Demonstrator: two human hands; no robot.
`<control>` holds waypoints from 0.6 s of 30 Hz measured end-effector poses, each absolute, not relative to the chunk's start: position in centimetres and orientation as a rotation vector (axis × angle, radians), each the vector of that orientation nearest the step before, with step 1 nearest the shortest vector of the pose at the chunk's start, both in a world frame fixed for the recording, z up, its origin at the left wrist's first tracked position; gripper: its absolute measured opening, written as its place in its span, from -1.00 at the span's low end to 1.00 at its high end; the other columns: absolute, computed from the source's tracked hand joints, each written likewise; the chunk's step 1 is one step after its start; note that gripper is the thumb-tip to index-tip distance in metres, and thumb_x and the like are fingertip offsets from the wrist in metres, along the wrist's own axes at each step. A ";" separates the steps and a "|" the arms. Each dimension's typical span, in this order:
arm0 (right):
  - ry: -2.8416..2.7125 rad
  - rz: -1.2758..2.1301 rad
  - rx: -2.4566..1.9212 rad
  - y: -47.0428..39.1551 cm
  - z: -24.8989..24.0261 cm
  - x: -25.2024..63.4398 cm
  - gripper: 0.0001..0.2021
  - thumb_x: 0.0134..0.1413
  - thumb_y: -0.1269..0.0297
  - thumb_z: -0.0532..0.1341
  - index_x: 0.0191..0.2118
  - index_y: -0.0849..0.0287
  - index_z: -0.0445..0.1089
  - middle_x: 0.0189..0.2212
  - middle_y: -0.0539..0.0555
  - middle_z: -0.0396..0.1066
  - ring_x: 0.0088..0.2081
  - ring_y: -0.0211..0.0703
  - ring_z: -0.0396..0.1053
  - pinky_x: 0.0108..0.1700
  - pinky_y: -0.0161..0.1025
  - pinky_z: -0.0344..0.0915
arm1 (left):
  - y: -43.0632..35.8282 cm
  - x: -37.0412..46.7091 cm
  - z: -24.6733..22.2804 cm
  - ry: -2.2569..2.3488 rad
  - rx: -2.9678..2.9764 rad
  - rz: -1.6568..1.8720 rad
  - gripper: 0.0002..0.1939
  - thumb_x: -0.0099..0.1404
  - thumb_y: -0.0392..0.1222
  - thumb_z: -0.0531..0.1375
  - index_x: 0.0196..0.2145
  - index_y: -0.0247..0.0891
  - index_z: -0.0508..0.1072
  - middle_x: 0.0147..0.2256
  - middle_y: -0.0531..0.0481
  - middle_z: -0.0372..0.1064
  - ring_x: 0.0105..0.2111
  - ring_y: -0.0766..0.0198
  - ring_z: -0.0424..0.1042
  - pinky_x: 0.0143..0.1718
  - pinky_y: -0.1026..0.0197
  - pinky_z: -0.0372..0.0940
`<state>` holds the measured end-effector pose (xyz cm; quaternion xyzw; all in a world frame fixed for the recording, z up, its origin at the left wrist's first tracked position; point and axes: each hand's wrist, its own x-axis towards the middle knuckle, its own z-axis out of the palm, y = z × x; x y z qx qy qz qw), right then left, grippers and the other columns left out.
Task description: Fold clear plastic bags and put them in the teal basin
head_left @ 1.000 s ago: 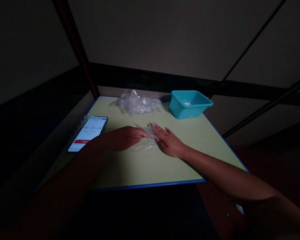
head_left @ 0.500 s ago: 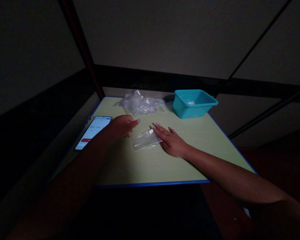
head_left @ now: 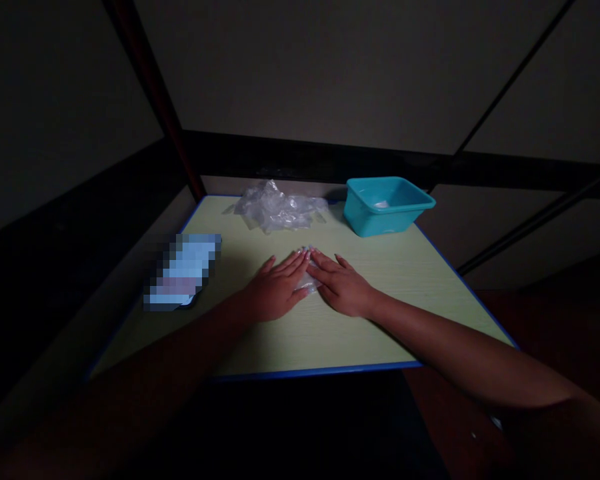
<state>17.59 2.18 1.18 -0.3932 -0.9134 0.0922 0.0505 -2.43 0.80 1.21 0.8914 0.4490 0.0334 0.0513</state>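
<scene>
A small clear plastic bag (head_left: 308,283) lies flat on the table, mostly hidden under my two hands. My left hand (head_left: 276,288) rests on its left part, palm down with the fingers stretched out. Over the bag's right part lies my right hand (head_left: 344,285), also flat with extended fingers. The fingertips of both hands meet near the bag's far edge.
A crumpled pile of clear plastic bags (head_left: 275,208) lies at the table's back. Right of it stands a turquoise basket (head_left: 380,222) with something whitish inside. A blurred-out phone (head_left: 185,270) lies at the left. The table (head_left: 320,347) has a blue edge.
My left hand has moved right and down onto the bag, its fingers now spread flat beside my right hand. My right hand has hardly moved.
</scene>
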 end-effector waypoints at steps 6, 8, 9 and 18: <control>-2.792 0.299 -1.179 2.1 1.3 17.6 -0.37 0.17 0.36 -0.01 0.36 0.16 -0.13 0.36 0.20 -0.29 0.36 0.01 -0.33 0.22 0.32 -0.18 | 0.9 -2.4 1.2 1.407 2.684 0.111 -0.41 0.43 -0.09 -0.21 0.33 -0.38 -0.11 0.33 -0.25 -0.19 0.33 0.12 -0.17 0.23 -0.14 -0.08; -2.803 0.301 -1.117 2.2 1.5 18.0 -0.38 0.20 0.32 0.00 0.36 0.19 -0.13 0.36 0.22 -0.31 0.36 0.02 -0.36 0.22 0.31 -0.18 | 1.0 -2.4 1.2 1.423 2.661 0.102 -0.42 0.42 -0.11 -0.20 0.32 -0.40 -0.10 0.33 -0.26 -0.18 0.33 0.14 -0.16 0.24 -0.12 -0.07; -2.817 0.307 -1.060 2.2 1.6 18.3 -0.39 0.21 0.30 0.01 0.36 0.20 -0.13 0.36 0.23 -0.30 0.36 0.01 -0.36 0.23 0.31 -0.19 | 1.0 -2.4 1.1 1.428 2.659 0.095 -0.41 0.42 -0.11 -0.19 0.32 -0.42 -0.09 0.33 -0.26 -0.18 0.33 0.13 -0.16 0.24 -0.11 -0.08; -2.914 0.403 -0.697 0.6 4.8 20.3 -0.56 0.25 0.22 0.09 0.21 0.16 0.23 0.16 0.24 0.26 0.25 -0.05 0.11 0.28 0.17 -0.18 | 0.7 -2.3 0.7 1.474 2.730 0.123 -0.41 0.41 -0.03 -0.11 0.30 -0.36 0.00 0.32 -0.28 -0.14 0.32 0.08 -0.11 0.23 -0.10 -0.04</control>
